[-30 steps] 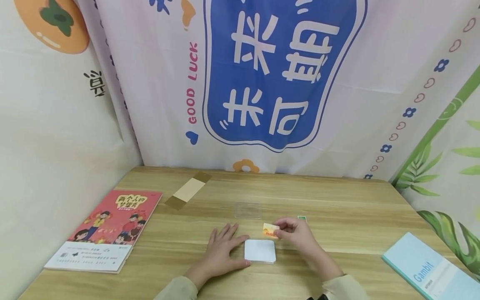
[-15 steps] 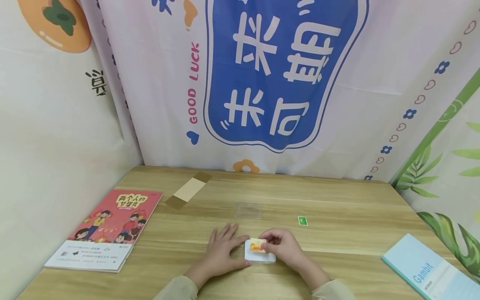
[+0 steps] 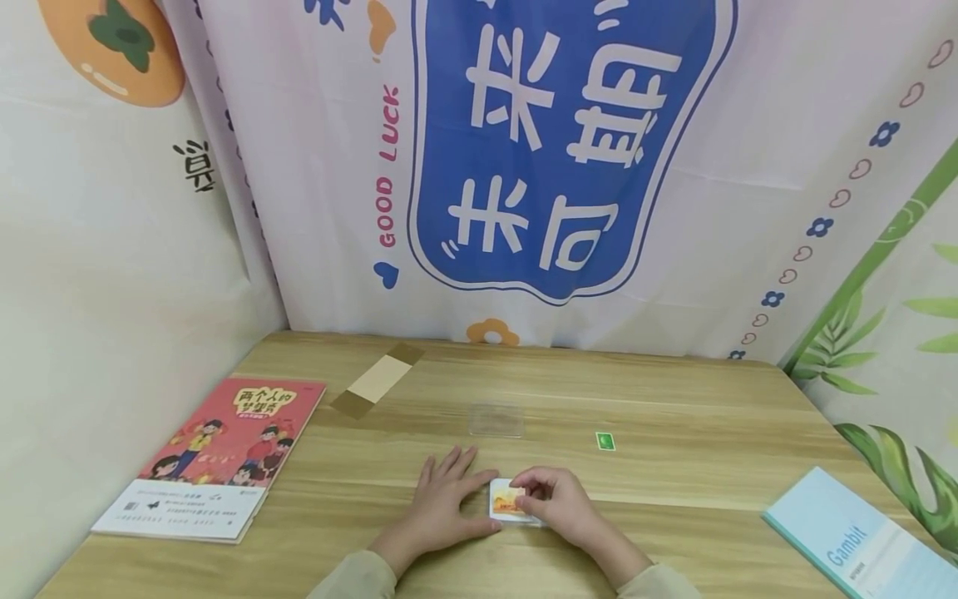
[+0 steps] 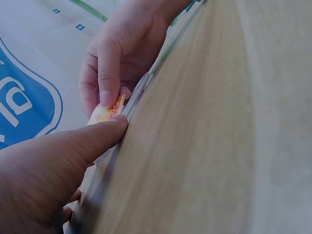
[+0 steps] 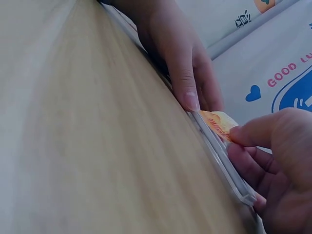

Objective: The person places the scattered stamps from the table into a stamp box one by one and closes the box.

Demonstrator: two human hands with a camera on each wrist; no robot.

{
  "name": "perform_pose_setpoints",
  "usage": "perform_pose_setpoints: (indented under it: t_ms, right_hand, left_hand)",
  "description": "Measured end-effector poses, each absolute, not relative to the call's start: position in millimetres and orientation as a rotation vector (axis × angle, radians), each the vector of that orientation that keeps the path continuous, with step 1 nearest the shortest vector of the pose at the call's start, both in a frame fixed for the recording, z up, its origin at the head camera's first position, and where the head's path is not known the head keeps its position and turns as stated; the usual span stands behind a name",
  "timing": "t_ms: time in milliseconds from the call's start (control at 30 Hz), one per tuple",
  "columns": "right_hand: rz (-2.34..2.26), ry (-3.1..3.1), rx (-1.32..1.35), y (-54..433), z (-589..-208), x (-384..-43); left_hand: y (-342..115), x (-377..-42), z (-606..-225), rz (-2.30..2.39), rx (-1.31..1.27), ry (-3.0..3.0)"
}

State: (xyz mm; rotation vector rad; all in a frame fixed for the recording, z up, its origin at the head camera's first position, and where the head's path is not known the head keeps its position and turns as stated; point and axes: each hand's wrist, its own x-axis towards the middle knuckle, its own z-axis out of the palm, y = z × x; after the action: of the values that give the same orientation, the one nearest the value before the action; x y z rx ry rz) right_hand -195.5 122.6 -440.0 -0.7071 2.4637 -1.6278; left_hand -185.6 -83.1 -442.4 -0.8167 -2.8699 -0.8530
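A small yellow-and-orange printed card lies over a white, rounded square case on the table. My right hand pinches the card's right side between thumb and fingers. In the right wrist view the card slants up from the case, its far edge close to the case's rim and my left thumb. My left hand rests on the table with fingers spread, thumb and index finger touching the case's left corners. In the left wrist view, the thumb lies straight along the case's clear edge.
Beyond the case lies a clear flat plastic piece. A small green picture sits to its right. A red-covered book is at left, a blue notebook at right. A beige-and-brown strip lies farther back.
My right hand has brought the card from beyond the case's right corner to over the case, then lowered it, uncovering the green picture. My left hand has stayed still.
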Motion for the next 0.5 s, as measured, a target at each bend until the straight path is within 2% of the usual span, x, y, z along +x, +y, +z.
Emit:
perform_pose_setpoints:
  t_ms: [167,500]
  right_hand:
    - [-1.567,2.542,-0.691,121.6,-438.7,-193.4]
    - [-1.508,2.657,-0.712,111.1,-404.3,-173.9]
  left_hand:
    - [-82.8,-186.0,-442.5,-0.846,-0.819,-2.872]
    - [-82.4,-186.0,-441.5,-0.817,-0.809,-2.894]
